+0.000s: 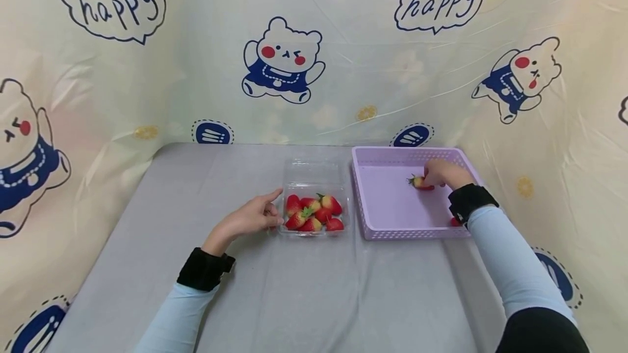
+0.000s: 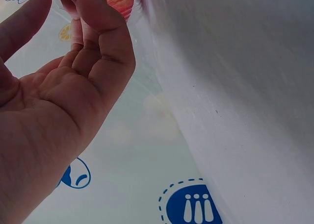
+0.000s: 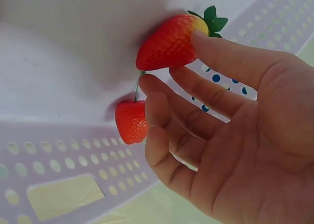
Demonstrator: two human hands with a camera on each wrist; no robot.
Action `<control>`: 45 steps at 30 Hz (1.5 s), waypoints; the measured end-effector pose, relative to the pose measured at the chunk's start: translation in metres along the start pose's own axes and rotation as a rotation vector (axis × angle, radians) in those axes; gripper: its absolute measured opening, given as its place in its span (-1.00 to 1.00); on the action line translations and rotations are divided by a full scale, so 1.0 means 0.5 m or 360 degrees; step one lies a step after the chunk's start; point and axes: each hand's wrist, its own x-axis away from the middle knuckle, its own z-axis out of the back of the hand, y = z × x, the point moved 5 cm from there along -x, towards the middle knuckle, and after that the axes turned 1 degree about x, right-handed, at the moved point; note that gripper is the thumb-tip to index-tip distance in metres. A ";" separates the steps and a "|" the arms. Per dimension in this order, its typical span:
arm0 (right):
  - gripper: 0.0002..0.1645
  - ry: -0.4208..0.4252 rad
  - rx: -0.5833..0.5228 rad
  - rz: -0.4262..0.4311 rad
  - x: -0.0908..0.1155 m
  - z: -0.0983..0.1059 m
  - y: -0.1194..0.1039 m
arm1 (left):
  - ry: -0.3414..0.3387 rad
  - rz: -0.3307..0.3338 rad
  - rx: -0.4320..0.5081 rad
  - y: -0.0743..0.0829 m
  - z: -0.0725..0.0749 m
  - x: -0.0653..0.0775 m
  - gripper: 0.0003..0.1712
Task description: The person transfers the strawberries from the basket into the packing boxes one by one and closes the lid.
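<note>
With thumb and fingers, my right hand pinches a strawberry, red with a yellowish top and green leaves, inside the lilac basket. Another red strawberry lies in the basket near the curled lower fingers; the black wristband partly covers it in the head view. At the left side of a clear plastic box, my left hand rests with its index finger extended and fingertips right at the wall. Several strawberries fill that box, whose clear lid stands open at the back.
A grey cloth covers the table. The basket stands just right of the box, with perforated walls around it. A printed curtain hangs behind the table and along both sides.
</note>
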 end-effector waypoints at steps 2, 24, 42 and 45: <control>-0.65 0.0014 -0.0012 -0.0010 -0.004 -0.001 0.002 | -0.0005 -0.0006 0.0006 0.001 0.000 0.000 -0.03; -0.70 0.0041 -0.0020 0.0067 -0.028 -0.012 -0.003 | -0.0006 -0.0034 -0.0020 -0.002 -0.003 0.002 -0.03; -0.76 0.0068 0.0015 0.0107 -0.024 -0.019 -0.013 | 0.0002 -0.0025 -0.0018 -0.002 -0.002 0.000 -0.04; -0.77 0.0100 0.0019 0.0124 -0.019 -0.018 -0.020 | 0.0004 -0.0016 -0.0013 -0.003 -0.002 -0.001 -0.04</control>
